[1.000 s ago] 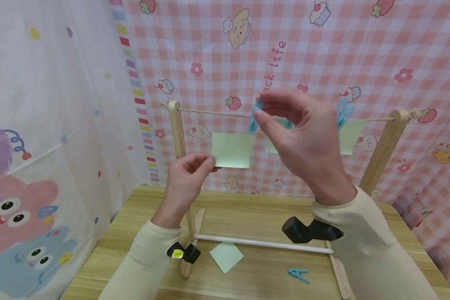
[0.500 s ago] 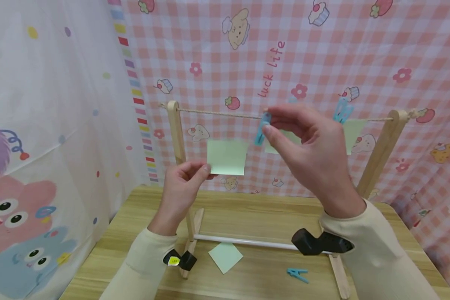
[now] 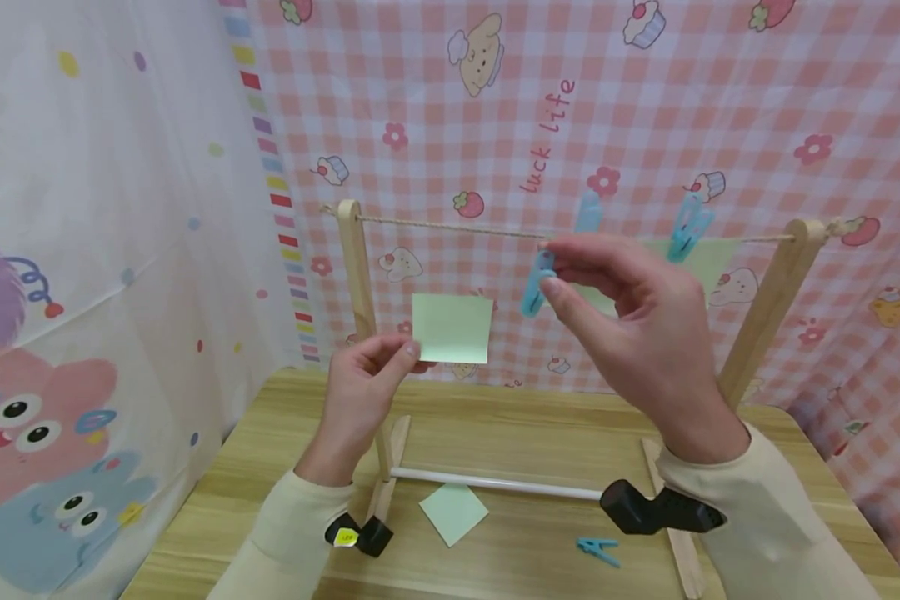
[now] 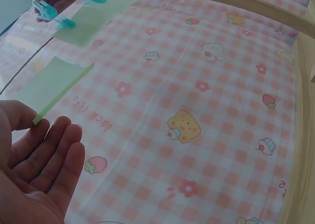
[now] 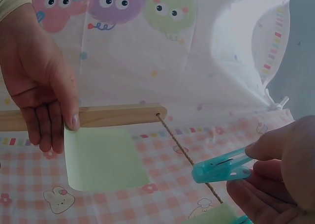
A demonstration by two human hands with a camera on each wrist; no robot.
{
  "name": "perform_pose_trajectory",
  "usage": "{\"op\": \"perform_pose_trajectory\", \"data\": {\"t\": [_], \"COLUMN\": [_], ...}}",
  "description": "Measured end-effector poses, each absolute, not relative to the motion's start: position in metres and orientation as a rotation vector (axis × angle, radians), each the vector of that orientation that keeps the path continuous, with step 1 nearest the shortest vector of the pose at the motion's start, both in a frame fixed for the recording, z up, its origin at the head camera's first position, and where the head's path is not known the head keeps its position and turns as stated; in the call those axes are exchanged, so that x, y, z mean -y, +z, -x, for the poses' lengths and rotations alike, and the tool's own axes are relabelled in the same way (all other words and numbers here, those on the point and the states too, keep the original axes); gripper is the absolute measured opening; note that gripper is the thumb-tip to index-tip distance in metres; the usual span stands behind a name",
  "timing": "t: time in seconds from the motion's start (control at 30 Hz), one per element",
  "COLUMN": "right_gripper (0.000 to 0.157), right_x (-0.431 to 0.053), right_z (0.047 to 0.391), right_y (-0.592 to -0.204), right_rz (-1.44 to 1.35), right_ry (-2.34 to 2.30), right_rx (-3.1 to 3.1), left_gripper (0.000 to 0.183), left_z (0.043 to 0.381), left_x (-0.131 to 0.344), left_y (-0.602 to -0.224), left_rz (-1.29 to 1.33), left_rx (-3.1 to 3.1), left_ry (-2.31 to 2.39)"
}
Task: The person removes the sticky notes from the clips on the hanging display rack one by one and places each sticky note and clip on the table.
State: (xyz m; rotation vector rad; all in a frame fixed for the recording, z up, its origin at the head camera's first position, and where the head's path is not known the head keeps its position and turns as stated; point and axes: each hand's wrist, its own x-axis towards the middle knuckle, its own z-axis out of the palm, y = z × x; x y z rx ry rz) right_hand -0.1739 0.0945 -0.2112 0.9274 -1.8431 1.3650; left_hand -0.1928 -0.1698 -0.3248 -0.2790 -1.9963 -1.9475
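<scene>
My left hand [image 3: 363,387] pinches a pale green paper square [image 3: 452,328] by its lower left edge, below the rope [image 3: 450,225]. In the left wrist view the thumb and forefinger grip the paper's corner while the other fingers stay loose. To its right, my right hand [image 3: 637,325] holds a blue clothespin [image 3: 537,285] by its handle ends, between thumb and forefinger. The clothespin is apart from the paper. Farther right, another blue clothespin [image 3: 688,229] clips green paper [image 3: 708,265] to the rope, and a further clothespin [image 3: 588,212] shows partly behind my right hand.
The rope runs between two wooden posts [image 3: 356,267] joined low down by a white rod [image 3: 495,482]. On the wooden table [image 3: 525,417] lie another green paper square [image 3: 453,513] and a loose blue clothespin [image 3: 598,550]. A checked cloth [image 3: 450,108] hangs behind.
Both hands have moved down. The right hand, with its clothespin, has also drifted right, away from the paper; the left hand has lowered the paper farther below the rope.
</scene>
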Motion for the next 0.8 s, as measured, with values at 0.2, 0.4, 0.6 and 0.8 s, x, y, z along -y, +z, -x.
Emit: {"op": "perform_pose_trajectory", "data": {"t": [0.2,0.4,0.6,0.8], "right_gripper": [0.034,0.039,0.042,0.043], "right_x": [-0.100,-0.104,-0.109,-0.116], "right_z": [0.170,0.169,0.170,0.170], "right_y": [-0.222,-0.236,-0.250,-0.262], "right_rz": [-0.974,-1.026,-1.055,-1.055], "right_ry": [1.381,1.421,1.367,1.310], "right_rx": [1.855,1.824,1.859,1.893], "left_gripper": [0.019,0.019,0.018,0.017], "left_z": [0.187,0.185,0.183,0.180], "left_x": [0.170,0.172,0.173,0.171], "left_y": [-0.329,-0.338,-0.345,-0.352], "left_rz": [0.235,0.203,0.167,0.109], "left_rx": [2.016,2.000,2.001,2.033], "left_ry": [-1.943,-1.980,-1.993,-1.997]}}
